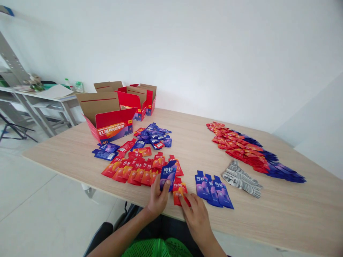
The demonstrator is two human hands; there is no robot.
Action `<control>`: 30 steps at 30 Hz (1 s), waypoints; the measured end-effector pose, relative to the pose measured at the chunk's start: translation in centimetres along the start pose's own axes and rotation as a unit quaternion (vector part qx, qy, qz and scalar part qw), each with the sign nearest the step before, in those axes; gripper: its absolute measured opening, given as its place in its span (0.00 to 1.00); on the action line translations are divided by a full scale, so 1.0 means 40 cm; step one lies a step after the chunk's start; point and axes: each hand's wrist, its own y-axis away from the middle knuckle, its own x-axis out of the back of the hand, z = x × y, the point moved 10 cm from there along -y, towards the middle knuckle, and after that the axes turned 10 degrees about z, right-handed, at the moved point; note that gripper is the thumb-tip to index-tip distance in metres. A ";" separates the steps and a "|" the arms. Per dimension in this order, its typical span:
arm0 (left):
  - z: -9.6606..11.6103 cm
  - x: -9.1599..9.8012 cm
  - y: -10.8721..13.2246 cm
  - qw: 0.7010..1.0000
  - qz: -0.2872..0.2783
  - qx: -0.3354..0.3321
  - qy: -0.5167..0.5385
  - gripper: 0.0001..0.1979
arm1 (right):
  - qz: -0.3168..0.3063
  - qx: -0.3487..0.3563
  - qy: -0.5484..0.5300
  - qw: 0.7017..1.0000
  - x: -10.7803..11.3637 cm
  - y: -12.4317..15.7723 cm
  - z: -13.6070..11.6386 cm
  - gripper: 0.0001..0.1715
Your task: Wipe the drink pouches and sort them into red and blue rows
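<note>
My left hand (158, 198) is closed around a blue pouch (168, 174) with a narrow neck, held upright just above the table. Close by on the right, my right hand (197, 214) has its fingertips gripping the lower right edge of a red pouch (178, 189) at the table's front edge. A fanned row of red pouches (134, 171) lies left of my left hand, overlapping one another. To the right of my right hand, three blue pouches (214, 191) lie overlapped. Beyond the red row is a loose heap of mostly blue pouches (152, 135).
An open red carton (115, 125) stands at the table's left, with more open cartons (136, 101) behind it. Long overlapped rows of red pouches (238, 146) and blue pouches (284, 171) lie at the right. A grey striped glove (242, 180) rests in front of them.
</note>
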 end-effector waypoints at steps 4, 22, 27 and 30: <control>0.069 0.020 0.003 0.993 0.008 -0.117 -0.001 0.23 | 0.014 0.019 -0.017 1.000 0.031 -0.021 -0.009 0.33; 0.168 -0.040 -0.001 0.960 -0.216 -0.162 0.071 0.12 | -0.069 -0.133 -0.191 0.970 -0.037 -0.222 0.196 0.20; 0.176 -0.043 -0.004 0.958 -0.228 -0.153 0.077 0.12 | -0.080 -0.136 -0.160 0.975 -0.200 -0.292 0.195 0.20; 0.189 -0.038 -0.010 0.959 -0.218 -0.158 0.088 0.12 | -0.117 -0.113 -0.111 0.980 -0.285 -0.286 0.169 0.18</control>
